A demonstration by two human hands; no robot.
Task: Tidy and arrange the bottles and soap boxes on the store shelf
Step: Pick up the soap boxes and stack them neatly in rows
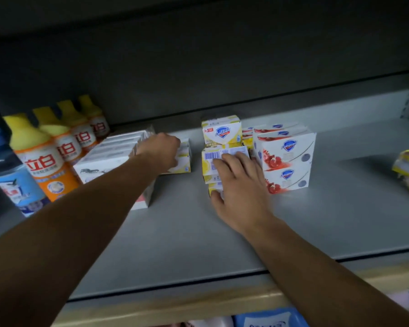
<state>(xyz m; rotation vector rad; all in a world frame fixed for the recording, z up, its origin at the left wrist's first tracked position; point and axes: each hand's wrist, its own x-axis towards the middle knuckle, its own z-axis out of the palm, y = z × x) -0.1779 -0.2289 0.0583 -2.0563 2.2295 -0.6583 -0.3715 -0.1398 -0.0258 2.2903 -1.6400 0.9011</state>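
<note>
At the shelf's [340, 220] middle, the right hand [240, 185] lies flat-fingered on the yellow soap boxes [219, 159], the left hand [162, 151] at nine o'clock clasps another box [183, 159]; light, stiff cartons, probably best squeezed by their sides.

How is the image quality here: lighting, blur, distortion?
Head view: dim overall, the upper shelf back almost black; the shelf edge bows from the wide-angle lens; the left hand on the white boxes is motion-blurred; the right hand and yellow soap boxes read sharper; the bottles stay legible.
</note>
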